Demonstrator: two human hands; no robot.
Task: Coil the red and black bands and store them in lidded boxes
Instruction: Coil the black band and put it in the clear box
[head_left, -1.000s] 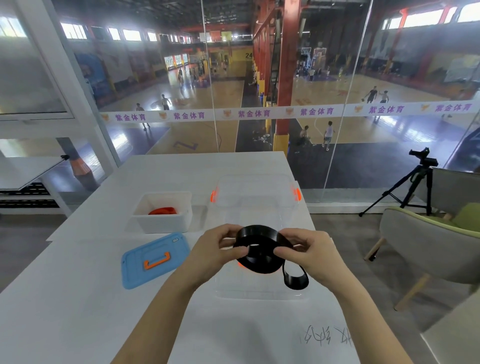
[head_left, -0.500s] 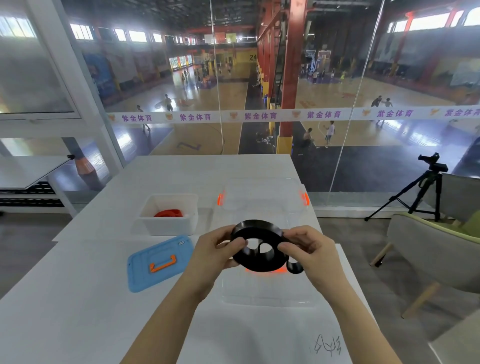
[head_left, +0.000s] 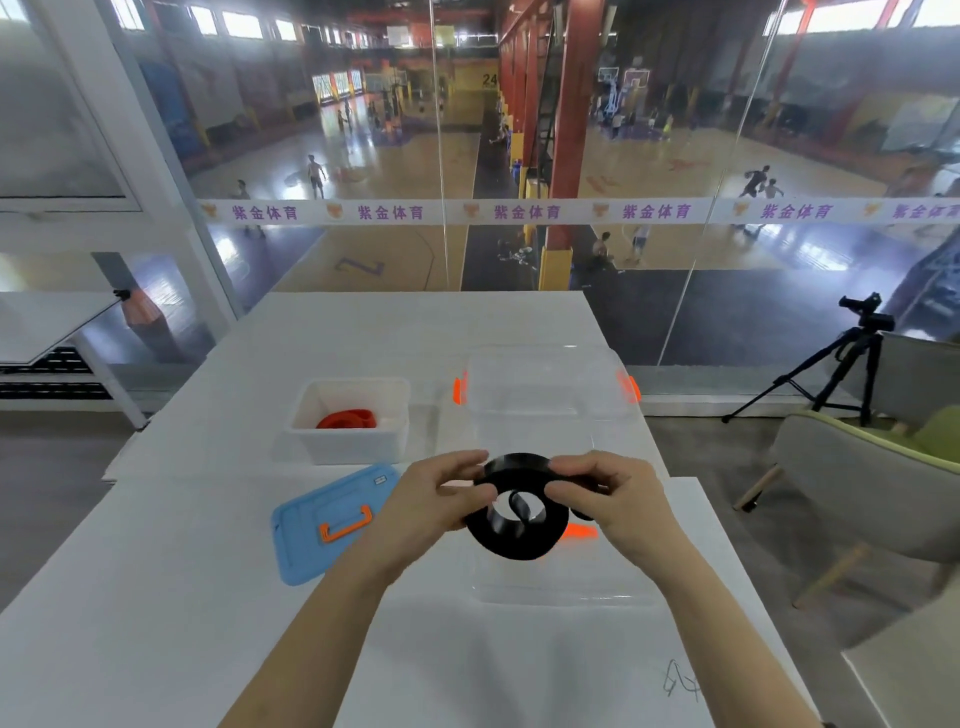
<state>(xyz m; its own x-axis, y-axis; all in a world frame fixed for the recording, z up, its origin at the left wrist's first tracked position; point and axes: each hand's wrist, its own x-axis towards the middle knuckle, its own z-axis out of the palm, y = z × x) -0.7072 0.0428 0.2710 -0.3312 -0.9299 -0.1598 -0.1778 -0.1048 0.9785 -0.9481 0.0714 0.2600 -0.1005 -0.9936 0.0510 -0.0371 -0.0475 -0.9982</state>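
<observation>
Both hands hold a black band (head_left: 511, 535) wound into a loose coil above the table. My left hand (head_left: 436, 501) pinches its left side; my right hand (head_left: 618, 493) grips its upper right edge. Under the coil lies a clear lid (head_left: 561, 577) with an orange handle. The red band (head_left: 347, 419) lies coiled inside a small white box (head_left: 347, 448) at the left. A blue lid (head_left: 332, 522) with an orange handle rests flat in front of that box. A clear box (head_left: 545, 387) with orange latches stands behind my hands.
The white table (head_left: 156, 597) ends at a glass wall beyond the boxes. A grey and green chair (head_left: 872, 483) and a camera tripod (head_left: 831, 374) stand to the right of the table. Pen scribbles (head_left: 680, 686) mark the near right of the tabletop.
The loose tail that hung below the coil has been wound in. The coil is now tighter and rounder between both hands.
</observation>
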